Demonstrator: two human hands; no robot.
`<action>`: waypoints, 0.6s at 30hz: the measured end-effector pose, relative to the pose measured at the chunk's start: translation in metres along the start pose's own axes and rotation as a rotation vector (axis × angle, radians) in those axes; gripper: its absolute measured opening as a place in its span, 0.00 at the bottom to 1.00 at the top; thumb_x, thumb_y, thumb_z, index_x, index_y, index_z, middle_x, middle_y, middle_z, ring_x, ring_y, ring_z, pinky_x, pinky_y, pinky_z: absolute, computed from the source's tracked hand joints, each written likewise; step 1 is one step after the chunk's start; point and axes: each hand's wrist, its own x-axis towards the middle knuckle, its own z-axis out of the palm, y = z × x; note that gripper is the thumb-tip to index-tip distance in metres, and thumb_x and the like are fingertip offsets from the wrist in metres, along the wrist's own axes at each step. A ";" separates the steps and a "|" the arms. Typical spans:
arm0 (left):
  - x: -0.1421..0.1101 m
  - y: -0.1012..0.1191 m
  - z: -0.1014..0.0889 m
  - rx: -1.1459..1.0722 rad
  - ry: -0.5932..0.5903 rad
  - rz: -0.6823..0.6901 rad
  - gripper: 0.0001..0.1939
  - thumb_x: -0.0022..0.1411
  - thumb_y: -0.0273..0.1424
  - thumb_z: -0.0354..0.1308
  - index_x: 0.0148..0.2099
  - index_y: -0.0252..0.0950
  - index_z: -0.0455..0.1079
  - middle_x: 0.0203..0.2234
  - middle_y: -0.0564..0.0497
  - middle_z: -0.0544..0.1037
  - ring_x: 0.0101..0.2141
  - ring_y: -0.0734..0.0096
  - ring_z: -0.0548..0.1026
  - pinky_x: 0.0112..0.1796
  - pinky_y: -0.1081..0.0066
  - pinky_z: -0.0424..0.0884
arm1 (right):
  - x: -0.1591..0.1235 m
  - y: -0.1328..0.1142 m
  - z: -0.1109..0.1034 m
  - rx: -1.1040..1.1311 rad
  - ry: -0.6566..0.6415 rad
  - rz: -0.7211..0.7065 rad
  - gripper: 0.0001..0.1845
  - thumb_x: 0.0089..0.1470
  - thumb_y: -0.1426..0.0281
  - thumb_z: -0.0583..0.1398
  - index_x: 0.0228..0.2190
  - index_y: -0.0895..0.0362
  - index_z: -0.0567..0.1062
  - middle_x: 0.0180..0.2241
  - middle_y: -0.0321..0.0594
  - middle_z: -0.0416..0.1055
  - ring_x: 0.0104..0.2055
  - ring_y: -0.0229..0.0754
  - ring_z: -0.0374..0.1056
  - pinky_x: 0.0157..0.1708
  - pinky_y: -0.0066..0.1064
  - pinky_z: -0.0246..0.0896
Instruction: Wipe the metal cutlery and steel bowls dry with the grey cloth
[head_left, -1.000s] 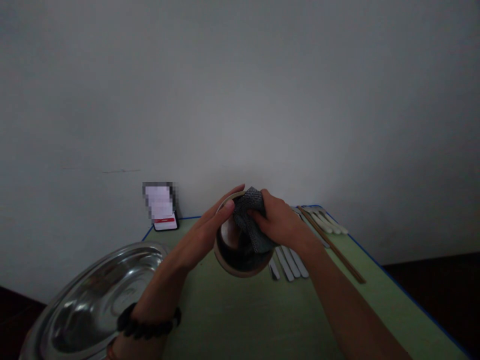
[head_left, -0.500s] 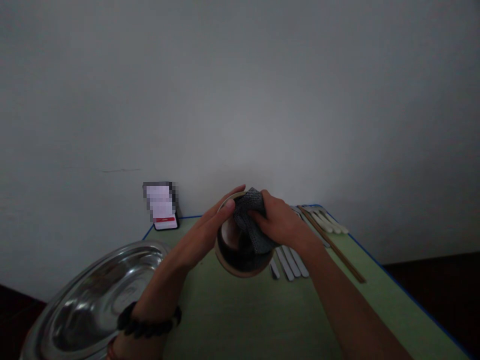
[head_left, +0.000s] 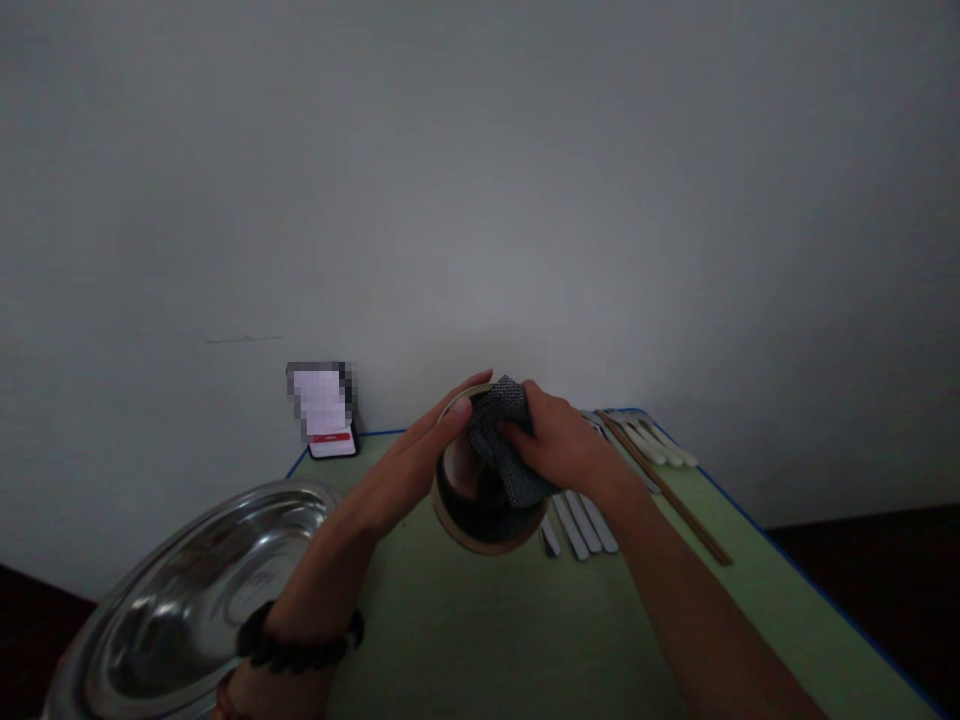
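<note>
Clockwise about the view's centre: chopsticks [head_left: 667,492] at 4 o'clock, apparently wood; cloth [head_left: 516,455] at 5, matt, coarsely textured. The bowl [head_left: 476,507] at 6 has a glossy interior; the basin [head_left: 199,600] at 8 is smooth, shiny metal.

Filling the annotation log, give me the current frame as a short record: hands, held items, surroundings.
Left hand: grips a round, pale-rimmed bowl with a dark interior, thumb at the rim
Right hand: holds a dark grey textured cloth against the bowl
Bowl pose: tilted, opening facing the camera
Surface: green table with blue edging
Left side: shiny round metal basin; black-edged phone at the far-left corner
Right side: silver metal utensils, long brown wooden chopsticks, white-handled cutlery
Unclear: bowl's material
</note>
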 end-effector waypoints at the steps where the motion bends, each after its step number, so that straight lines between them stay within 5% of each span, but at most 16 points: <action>1: 0.000 0.000 0.000 -0.001 -0.002 0.002 0.24 0.66 0.44 0.43 0.62 0.46 0.56 0.61 0.56 0.61 0.60 0.59 0.56 0.61 0.57 0.48 | 0.000 0.000 0.000 -0.002 -0.002 0.003 0.09 0.54 0.66 0.53 0.36 0.58 0.62 0.34 0.47 0.72 0.35 0.47 0.69 0.29 0.32 0.52; 18: -0.001 0.004 -0.002 0.035 -0.007 0.000 0.24 0.66 0.44 0.43 0.62 0.44 0.57 0.60 0.54 0.62 0.60 0.58 0.57 0.61 0.57 0.47 | -0.003 -0.005 -0.003 -0.038 -0.021 -0.007 0.09 0.55 0.67 0.53 0.37 0.59 0.63 0.36 0.48 0.73 0.37 0.46 0.69 0.30 0.31 0.52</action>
